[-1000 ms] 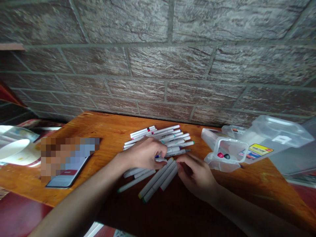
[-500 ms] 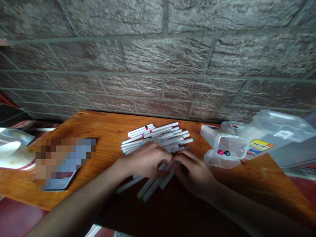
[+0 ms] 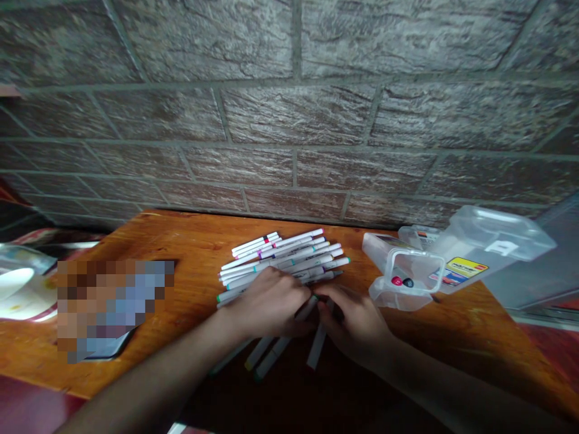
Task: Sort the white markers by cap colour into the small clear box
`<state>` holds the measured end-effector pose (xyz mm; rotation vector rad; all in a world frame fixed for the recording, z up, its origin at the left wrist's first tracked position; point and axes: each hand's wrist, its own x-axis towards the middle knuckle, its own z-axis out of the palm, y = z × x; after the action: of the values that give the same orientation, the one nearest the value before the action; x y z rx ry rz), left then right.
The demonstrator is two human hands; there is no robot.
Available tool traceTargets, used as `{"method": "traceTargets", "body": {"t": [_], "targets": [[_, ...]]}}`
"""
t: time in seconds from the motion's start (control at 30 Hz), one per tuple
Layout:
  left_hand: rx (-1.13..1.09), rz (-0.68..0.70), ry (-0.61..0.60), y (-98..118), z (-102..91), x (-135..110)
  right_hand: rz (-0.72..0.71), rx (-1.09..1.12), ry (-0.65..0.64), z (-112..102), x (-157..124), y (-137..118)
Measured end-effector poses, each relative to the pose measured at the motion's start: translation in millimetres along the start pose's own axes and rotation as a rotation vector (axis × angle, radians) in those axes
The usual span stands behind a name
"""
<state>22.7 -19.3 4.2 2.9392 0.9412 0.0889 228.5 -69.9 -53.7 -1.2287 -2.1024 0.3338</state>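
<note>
White markers with coloured ends [image 3: 289, 256] lie side by side in a pile on the wooden table, partly under my left hand [image 3: 275, 301]. My left hand is closed around a marker [image 3: 308, 307] whose green end points towards my right hand. My right hand [image 3: 350, 313] has its thumb and forefinger pinched together by that green end. Below these fingertips slants another white marker [image 3: 317, 348], its upper part at my right fingers. More markers [image 3: 274, 357] stick out below my left hand in shadow, with yellow and green ends. My palms hide part of the pile.
On the right of the wooden table [image 3: 181, 241] lies an open clear plastic case [image 3: 470, 250] with a yellow label; two round caps, red and dark, show inside its end. A phone [image 3: 108, 349], partly pixelated, lies on the left. A brick wall [image 3: 289, 108] rises behind.
Near my right fingers, a marker now slants more steeply, and a green marker end shows between my hands. The whole view has shifted slightly; the pile stays where it lay.
</note>
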Motion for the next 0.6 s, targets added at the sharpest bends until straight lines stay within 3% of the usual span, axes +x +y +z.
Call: {"method": "traceTargets", "body": {"t": [0.17, 0.4, 0.5, 0.6], "targets": [[-0.094, -0.036, -0.014, 1.8, 1.2, 0.1, -0.008, 0.050, 0.063, -1.2, -0.6, -2.9], [-0.608, -0.184, 0.043, 0.4, 8.7, 1.8, 0.003, 0.244, 0.213, -7.3, -10.3, -11.0], [-0.839, -0.214, 0.133, -4.9, 5.2, 5.4, 0.051, 0.378, 0.220, -7.9, -12.9, -10.9], [-1.084, -0.276, 0.295, -11.6, 0.5, 7.5, 0.083, 0.455, 0.175, -8.7, -9.4, -8.6]]}}
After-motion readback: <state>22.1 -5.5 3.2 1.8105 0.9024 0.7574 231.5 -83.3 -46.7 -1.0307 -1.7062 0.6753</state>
